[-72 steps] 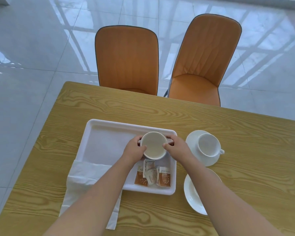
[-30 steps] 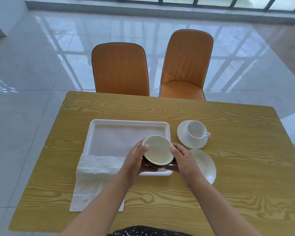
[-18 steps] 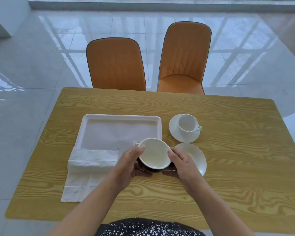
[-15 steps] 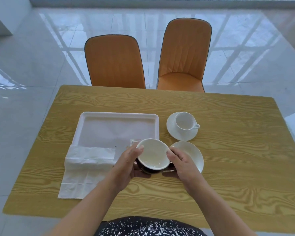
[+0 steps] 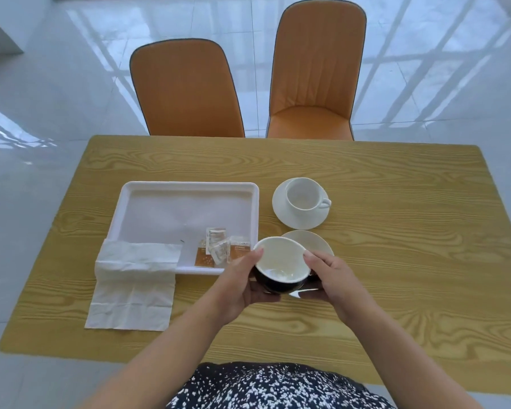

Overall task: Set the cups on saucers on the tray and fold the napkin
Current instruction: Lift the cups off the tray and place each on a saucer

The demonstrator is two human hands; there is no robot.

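My left hand and my right hand both hold a cup, dark outside and white inside, above the table just right of the tray's near right corner. An empty white saucer lies right behind the cup. Further back stands a white cup on its saucer. The white tray sits to the left. A white napkin, unfolded, drapes over the tray's near left edge onto the table.
Several sugar sachets lie in the tray's near right part. Two orange chairs stand behind the wooden table. The floor beyond is glossy tile.
Both hands lifted the dark cup off the tray and brought it toward me and to the right, over the table beside the empty saucer. The sachets now show.
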